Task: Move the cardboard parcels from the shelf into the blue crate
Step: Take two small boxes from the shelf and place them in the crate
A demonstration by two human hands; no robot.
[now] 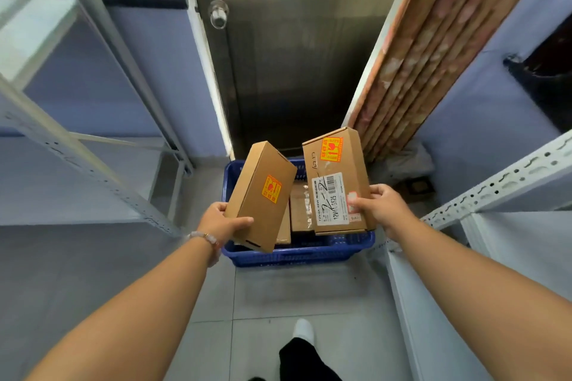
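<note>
L hand (pixel 221 223) & R hand (pixel 382 204) each grip a parcel w/ curled fingers

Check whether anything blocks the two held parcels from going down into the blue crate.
Nothing visible does. The left hand grips one parcel and the right hand the labelled parcel, both above the open blue crate. Parcels already inside lie low in the middle.

Metal door (pixel 303 71), perhaps wooden boards (pixel 439 49) leaning.
</note>
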